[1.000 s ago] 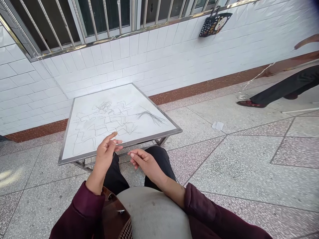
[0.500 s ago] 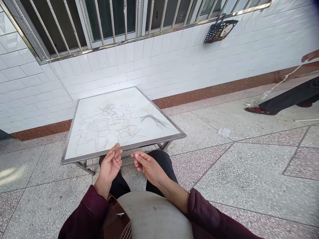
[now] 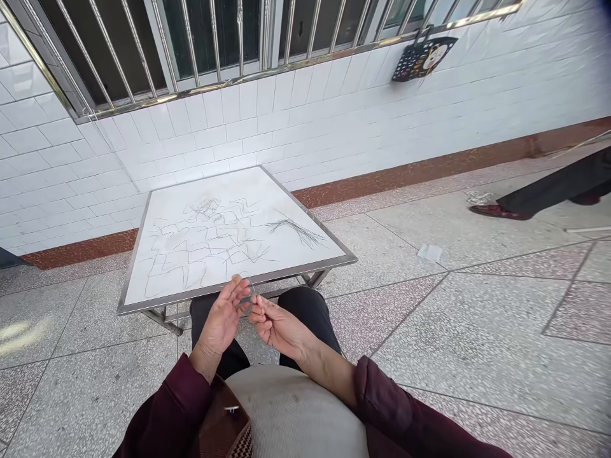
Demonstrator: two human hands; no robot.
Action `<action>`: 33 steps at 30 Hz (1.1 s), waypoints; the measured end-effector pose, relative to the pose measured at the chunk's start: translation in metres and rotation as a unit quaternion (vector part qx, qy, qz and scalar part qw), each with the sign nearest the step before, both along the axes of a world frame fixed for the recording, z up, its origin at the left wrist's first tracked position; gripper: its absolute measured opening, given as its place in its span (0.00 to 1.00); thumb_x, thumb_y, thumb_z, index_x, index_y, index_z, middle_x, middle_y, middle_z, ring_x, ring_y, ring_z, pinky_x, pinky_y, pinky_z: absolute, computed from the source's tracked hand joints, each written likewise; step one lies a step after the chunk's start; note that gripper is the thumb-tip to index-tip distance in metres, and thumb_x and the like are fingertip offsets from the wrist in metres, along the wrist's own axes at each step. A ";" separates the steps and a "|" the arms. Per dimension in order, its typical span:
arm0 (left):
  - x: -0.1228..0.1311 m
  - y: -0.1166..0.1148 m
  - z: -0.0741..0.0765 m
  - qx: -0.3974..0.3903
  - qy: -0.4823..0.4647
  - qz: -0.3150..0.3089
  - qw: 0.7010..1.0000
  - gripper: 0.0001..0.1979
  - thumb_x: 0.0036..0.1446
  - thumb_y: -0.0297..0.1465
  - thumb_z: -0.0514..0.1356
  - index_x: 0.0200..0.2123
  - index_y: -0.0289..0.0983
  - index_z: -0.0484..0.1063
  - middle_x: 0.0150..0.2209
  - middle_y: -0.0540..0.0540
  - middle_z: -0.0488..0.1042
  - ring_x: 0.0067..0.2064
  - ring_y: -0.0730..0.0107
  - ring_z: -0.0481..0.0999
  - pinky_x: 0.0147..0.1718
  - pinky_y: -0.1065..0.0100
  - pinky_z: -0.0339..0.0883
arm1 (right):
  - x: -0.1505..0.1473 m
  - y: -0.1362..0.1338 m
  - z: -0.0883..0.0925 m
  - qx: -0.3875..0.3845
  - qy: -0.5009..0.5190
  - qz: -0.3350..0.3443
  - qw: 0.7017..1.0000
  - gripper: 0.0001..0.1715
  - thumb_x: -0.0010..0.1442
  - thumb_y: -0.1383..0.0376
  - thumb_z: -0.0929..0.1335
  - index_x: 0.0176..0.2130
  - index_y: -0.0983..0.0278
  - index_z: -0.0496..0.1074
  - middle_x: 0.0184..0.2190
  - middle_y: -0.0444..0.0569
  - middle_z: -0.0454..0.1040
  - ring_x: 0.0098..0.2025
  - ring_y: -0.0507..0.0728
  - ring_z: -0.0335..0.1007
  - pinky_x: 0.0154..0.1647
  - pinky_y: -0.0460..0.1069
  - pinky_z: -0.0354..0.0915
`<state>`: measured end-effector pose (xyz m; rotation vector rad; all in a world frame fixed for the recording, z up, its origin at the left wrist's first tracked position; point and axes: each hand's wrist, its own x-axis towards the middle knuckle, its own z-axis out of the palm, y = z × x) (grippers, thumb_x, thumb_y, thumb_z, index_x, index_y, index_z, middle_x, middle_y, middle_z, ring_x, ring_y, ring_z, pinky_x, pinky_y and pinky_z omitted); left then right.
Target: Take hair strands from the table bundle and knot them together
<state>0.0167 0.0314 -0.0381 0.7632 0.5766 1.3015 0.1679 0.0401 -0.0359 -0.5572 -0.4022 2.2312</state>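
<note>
My right hand is closed, thumb against forefinger, on a thin wire that sticks up from the pinch. Close beside it, my left hand is turned palm up, its fingers apart and slightly curled near the wire; whether they touch it I cannot tell. Both hands are above my knees, at the near edge of a low white table with a metal rim. Many thin bent wires lie spread across its top, with a tangled clump towards the back. A bundle of straighter dark wires lies on the right side.
Behind the table stands a white tiled wall with a barred window. A dotted bag hangs from the bars. At right are another person's leg, pale string and a white scrap on the floor.
My left hand has moved right and closer to my right hand, which still pinches the wire. The other person's hand and hanging string have gone out of view at right.
</note>
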 end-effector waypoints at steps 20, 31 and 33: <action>0.002 0.003 0.025 -0.014 0.326 0.155 0.932 0.20 0.58 0.42 0.61 0.48 0.35 0.78 0.28 0.48 0.73 0.29 0.74 0.69 0.28 0.72 0.66 | -0.007 -0.010 -0.006 0.335 -0.361 -0.078 0.867 0.13 0.57 0.54 0.70 0.37 0.60 0.71 0.28 0.42 0.69 0.23 0.49 0.66 0.22 0.46 0.68; 0.002 0.000 0.032 0.009 0.394 0.166 0.904 0.21 0.58 0.44 0.60 0.45 0.34 0.77 0.23 0.52 0.69 0.23 0.75 0.67 0.25 0.71 0.66 | 0.002 -0.009 -0.010 0.471 -0.429 -0.105 0.764 0.06 0.61 0.62 0.68 0.39 0.57 0.75 0.32 0.46 0.69 0.25 0.51 0.68 0.23 0.47 0.70; 0.001 0.001 0.032 0.005 0.398 0.171 0.901 0.21 0.58 0.44 0.60 0.45 0.34 0.77 0.23 0.52 0.69 0.22 0.75 0.67 0.24 0.72 0.65 | 0.003 -0.008 -0.008 0.475 -0.421 -0.091 0.767 0.07 0.61 0.61 0.68 0.40 0.57 0.76 0.33 0.46 0.69 0.25 0.51 0.68 0.23 0.47 0.70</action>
